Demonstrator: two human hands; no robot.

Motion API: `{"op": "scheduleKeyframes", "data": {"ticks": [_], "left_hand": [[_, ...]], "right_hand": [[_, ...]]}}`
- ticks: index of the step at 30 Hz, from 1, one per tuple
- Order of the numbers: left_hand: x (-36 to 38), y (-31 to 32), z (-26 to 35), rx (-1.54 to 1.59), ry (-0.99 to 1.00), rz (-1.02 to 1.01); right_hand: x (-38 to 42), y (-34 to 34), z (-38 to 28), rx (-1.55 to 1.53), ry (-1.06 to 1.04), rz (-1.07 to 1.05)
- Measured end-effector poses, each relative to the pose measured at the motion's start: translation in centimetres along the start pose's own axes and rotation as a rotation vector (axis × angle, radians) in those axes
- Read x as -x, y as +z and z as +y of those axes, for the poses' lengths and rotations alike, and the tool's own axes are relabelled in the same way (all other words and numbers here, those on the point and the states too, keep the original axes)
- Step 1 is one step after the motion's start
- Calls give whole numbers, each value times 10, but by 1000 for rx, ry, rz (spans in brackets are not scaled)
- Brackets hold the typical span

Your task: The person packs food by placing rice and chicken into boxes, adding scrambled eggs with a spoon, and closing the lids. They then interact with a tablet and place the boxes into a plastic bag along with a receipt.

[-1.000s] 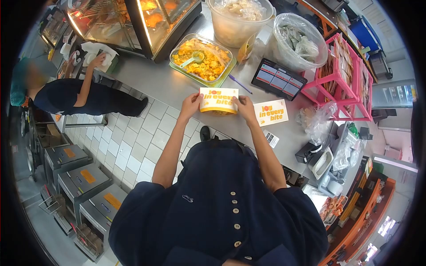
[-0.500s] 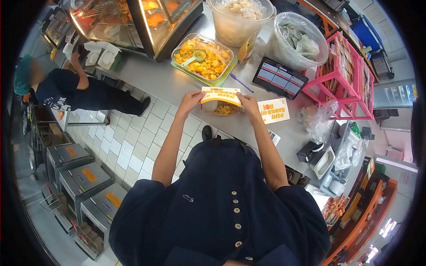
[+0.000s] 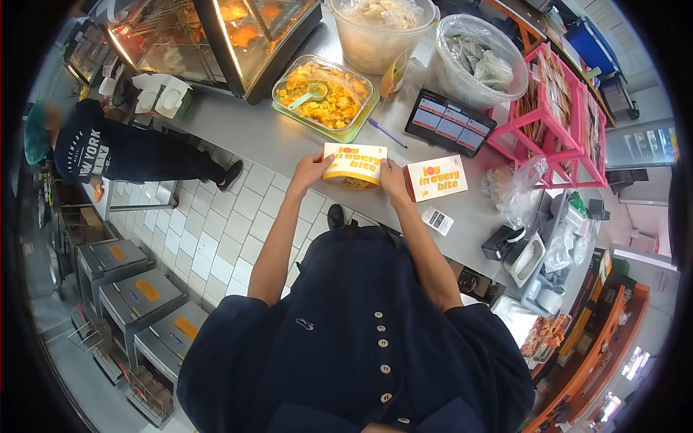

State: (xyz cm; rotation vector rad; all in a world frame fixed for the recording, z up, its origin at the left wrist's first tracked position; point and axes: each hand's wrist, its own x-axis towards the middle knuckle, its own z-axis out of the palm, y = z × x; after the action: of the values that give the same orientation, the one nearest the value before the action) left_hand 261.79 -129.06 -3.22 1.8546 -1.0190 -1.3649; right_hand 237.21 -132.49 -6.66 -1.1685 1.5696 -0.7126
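Both hands grip a printed cardboard food box (image 3: 355, 163) at the front edge of the steel counter. My left hand (image 3: 311, 172) holds its left side, thumb on the lid; my right hand (image 3: 393, 177) holds the right side. The lid is mostly down, and a narrow strip of yellow food shows under its near edge. Right of my right hand sits a second box (image 3: 437, 178) with the same print, its lid down. Behind them a foil-lined tray (image 3: 336, 108) of yellow food has a pale green scoop (image 3: 309, 95) lying in it.
A tablet (image 3: 449, 123) and a purple pen (image 3: 388, 134) lie behind the boxes. Farther back stand a white bucket (image 3: 375, 43), a bag-lined tub (image 3: 440, 68) and pink racks (image 3: 538, 108). A small label (image 3: 437, 221) is near the edge. A co-worker (image 3: 137, 141) stands at left.
The lid of the held box has come down over the food, which now barely shows. The view has shifted slightly. The co-worker at left has turned and leaned toward the counter.
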Motion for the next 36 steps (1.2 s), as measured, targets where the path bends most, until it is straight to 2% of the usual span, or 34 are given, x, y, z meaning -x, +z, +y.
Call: {"op": "scheduleKeyframes", "data": {"ticks": [4, 7, 9, 10, 12, 13, 15, 16, 19, 22, 26, 32, 36], "left_hand": [[-11, 15, -33, 142, 151, -63], [-15, 11, -44, 204, 147, -101], [-12, -1, -31, -126, 236, 4], [-9, -8, -17, -290, 280, 61], [-8, -21, 19, -570, 604, -70], [-5, -24, 32, -707, 757, -143], [-3, -21, 56, -970, 684, -382], [-4, -20, 62, -1102, 650, -499], [-15, -19, 64, -1011, 632, -598], [-18, -13, 53, -981, 622, -503], [-27, -16, 42, -865, 679, -489], [-32, -14, 37, -861, 722, -480], [-26, -12, 34, -877, 730, -467]], "right_hand": [[3, 2, 5, 98, -113, -11], [0, 8, 14, 210, -163, 56], [-9, 12, 29, 256, -183, 102], [-8, 7, 17, 281, -314, 92], [-4, -11, -13, 330, -572, 73], [0, -21, -35, 517, -625, -109], [-2, -35, -72, 884, -703, -494], [-10, -32, -70, 986, -685, -571], [-31, -33, -65, 929, -668, -713], [-37, -35, -56, 788, -724, -680], [-41, -42, -56, 610, -685, -675], [-40, -47, -63, 517, -628, -685], [-38, -48, -59, 563, -657, -658]]}}
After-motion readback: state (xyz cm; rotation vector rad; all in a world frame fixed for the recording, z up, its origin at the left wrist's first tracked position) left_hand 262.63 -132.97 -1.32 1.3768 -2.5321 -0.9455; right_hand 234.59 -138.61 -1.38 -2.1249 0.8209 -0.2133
